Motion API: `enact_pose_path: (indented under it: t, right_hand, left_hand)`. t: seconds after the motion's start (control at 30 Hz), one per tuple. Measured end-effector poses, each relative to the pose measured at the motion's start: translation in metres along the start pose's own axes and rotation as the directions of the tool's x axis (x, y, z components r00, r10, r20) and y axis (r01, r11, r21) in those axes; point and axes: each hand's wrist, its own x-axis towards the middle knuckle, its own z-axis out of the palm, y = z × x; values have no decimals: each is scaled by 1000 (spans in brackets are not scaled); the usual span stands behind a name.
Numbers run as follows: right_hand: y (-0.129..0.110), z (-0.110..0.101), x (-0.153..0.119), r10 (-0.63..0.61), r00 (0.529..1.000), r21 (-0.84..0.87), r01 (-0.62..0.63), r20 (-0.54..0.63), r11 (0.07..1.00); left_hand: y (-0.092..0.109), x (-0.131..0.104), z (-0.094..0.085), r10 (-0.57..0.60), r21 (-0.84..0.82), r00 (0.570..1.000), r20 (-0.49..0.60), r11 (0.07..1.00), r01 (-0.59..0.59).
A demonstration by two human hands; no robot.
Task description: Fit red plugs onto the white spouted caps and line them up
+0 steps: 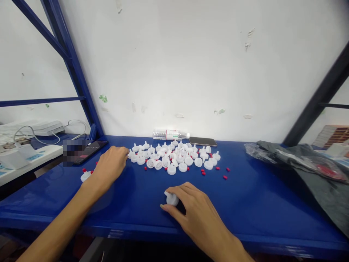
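Holding a white plastic screw cap with a slim spout (172, 199) between thumb and index finger of the right hand (196, 211), on the near side of the heap of white spouted caps (182, 167). Pointing the spout leftward, apparently, as far as showing past the index finger; tilting the long axis, spout to rim, off upright. Resting the left hand (113, 162), fingers narrowly curled, at the heap's left edge, hiding the fingertips; impossible to tell empty or full. Seeming early on: showing a white cap with a red tip (85, 177) left of the heap, leaving many bare spouts within it. Seeing small red plastic tubes (225, 177) loose among and right of the heap, and a clear labelled plastic bottle (160, 135) and a dark flat phone (203, 141) behind it.
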Motion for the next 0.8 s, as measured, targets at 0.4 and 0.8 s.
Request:
enact_pose_path:
  t: [0.4, 0.8]
  right_hand:
    - [5, 3, 1, 14, 1000, -8, -14, 11, 1000]
    - [7, 6, 1, 4, 1000, -20, -4, -2, 1000]
  left_hand:
    - [-7, 16, 18, -12, 83, 998, 64, 996, 7]
    - [61, -71, -25, 95, -812, 995, -30, 579, -80]
